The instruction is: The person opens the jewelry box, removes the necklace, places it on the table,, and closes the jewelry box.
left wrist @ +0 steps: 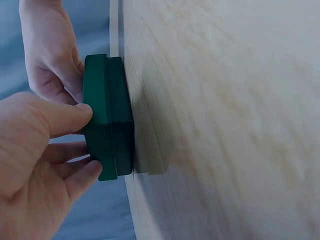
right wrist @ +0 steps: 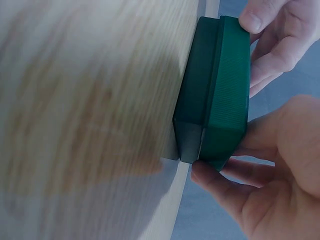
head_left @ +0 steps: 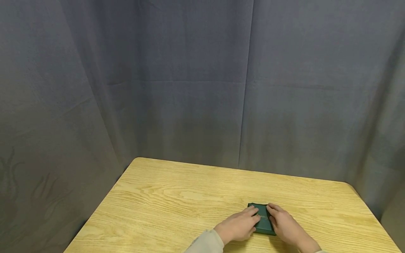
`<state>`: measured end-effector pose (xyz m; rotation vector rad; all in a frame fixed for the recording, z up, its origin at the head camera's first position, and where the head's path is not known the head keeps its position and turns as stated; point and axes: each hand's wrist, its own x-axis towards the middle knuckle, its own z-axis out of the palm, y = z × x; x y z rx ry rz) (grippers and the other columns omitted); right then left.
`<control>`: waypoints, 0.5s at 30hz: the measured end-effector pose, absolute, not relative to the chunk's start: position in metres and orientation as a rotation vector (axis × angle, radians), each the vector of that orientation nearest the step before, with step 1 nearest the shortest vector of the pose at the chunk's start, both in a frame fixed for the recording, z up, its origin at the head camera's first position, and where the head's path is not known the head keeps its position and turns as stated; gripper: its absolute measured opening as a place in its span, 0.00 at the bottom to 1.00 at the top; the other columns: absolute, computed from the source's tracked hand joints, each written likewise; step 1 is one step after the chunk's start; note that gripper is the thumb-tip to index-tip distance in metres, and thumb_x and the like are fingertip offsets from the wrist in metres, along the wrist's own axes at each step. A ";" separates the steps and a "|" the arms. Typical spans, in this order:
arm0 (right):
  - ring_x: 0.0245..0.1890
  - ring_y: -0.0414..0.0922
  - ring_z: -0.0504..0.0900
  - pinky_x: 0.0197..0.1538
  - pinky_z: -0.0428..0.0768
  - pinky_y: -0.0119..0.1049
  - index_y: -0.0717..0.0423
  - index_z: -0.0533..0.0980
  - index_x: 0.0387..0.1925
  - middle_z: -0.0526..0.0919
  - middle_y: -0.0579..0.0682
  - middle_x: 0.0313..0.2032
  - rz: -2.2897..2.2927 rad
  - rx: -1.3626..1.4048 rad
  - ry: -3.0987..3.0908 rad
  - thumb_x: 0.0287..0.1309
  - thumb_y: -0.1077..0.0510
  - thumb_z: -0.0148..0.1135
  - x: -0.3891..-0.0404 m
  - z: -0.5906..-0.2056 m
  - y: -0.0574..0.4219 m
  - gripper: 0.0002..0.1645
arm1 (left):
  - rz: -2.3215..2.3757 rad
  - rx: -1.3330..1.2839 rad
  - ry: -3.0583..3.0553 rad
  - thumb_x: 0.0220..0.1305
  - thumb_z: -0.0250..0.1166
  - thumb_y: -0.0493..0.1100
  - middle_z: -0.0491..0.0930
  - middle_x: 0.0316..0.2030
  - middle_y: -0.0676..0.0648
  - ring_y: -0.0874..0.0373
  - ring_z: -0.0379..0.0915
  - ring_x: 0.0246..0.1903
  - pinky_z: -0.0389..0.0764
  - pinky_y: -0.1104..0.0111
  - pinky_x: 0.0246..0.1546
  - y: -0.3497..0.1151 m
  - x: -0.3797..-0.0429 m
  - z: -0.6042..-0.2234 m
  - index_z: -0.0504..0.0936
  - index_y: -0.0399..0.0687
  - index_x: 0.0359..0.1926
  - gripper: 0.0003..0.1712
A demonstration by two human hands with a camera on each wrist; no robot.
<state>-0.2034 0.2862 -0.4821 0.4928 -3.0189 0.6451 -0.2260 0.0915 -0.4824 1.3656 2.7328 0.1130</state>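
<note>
A small dark green box (head_left: 265, 225) with a fitted lid lies on the wooden table, faint marking on its top. From the left, my left hand (head_left: 238, 224) holds the lid (left wrist: 97, 132), its thumb on the rim and fingers over the edge and top. My right hand (head_left: 288, 226) grips the opposite side; in the right wrist view a digit presses the lower corner of the box (right wrist: 192, 95) while others lie against the lid. The lid sits on the base, a thin seam showing between them. What the box contains is hidden.
The light wood-grain table (head_left: 164, 203) extends left of and beyond the box, its rounded far corners in view. Grey curtains (head_left: 190, 88) hang behind the table and at both sides.
</note>
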 end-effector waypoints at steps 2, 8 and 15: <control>0.55 0.64 0.71 0.51 0.75 0.51 0.76 0.70 0.55 0.70 0.70 0.56 0.662 0.489 -3.033 0.62 0.70 0.54 -0.203 -0.482 0.285 0.20 | 0.132 1.354 2.720 0.71 0.53 0.51 0.56 0.69 0.54 0.63 0.48 0.68 0.59 0.74 0.62 0.090 -0.226 -0.483 0.69 0.58 0.65 0.23; 0.56 0.64 0.72 0.51 0.75 0.51 0.76 0.70 0.56 0.70 0.69 0.56 0.673 0.503 -3.024 0.62 0.70 0.53 -0.204 -0.481 0.280 0.21 | 0.161 1.330 2.713 0.71 0.53 0.50 0.56 0.69 0.54 0.62 0.48 0.68 0.59 0.73 0.62 0.084 -0.226 -0.482 0.69 0.57 0.65 0.23; 0.54 0.64 0.72 0.50 0.75 0.51 0.77 0.70 0.54 0.71 0.70 0.56 0.672 0.540 -3.009 0.62 0.71 0.54 -0.206 -0.480 0.272 0.20 | 0.184 1.337 2.716 0.70 0.55 0.49 0.58 0.68 0.53 0.61 0.50 0.68 0.59 0.73 0.62 0.075 -0.226 -0.479 0.71 0.55 0.63 0.22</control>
